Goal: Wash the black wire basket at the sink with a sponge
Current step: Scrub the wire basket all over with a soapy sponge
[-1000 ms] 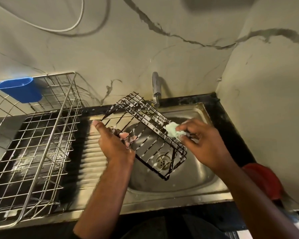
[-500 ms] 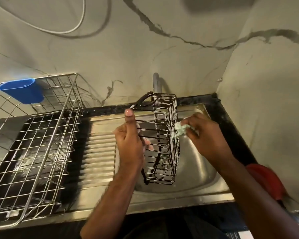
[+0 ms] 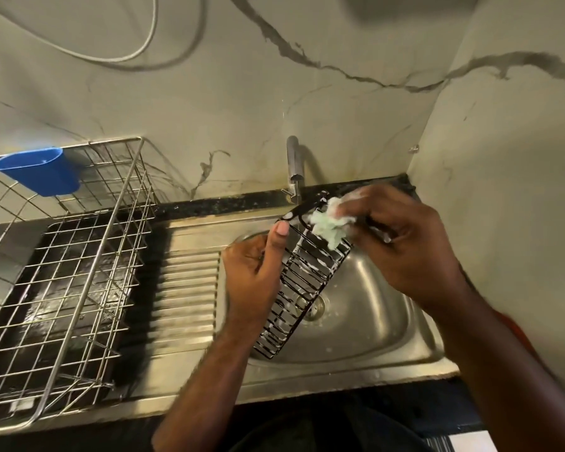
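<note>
The black wire basket [image 3: 302, 282], streaked with white suds, is held tilted on end over the steel sink [image 3: 372, 324]. My left hand [image 3: 255, 272] grips its left side, thumb up along the wires. My right hand [image 3: 402, 243] pinches a pale green soapy sponge [image 3: 328, 228] and presses it against the basket's upper end, just below the tap [image 3: 292, 168]. The basket's far side is hidden behind my hands.
A steel wire dish rack [image 3: 66, 282] with a blue plastic cup [image 3: 36, 171] hung on its rim stands on the draining board at the left. Marble walls close the back and right. Something red [image 3: 519, 331] shows behind my right forearm.
The basket has been turned from lying open towards me to standing on end and tilted. My right hand with the sponge moved up to the basket's top end.
</note>
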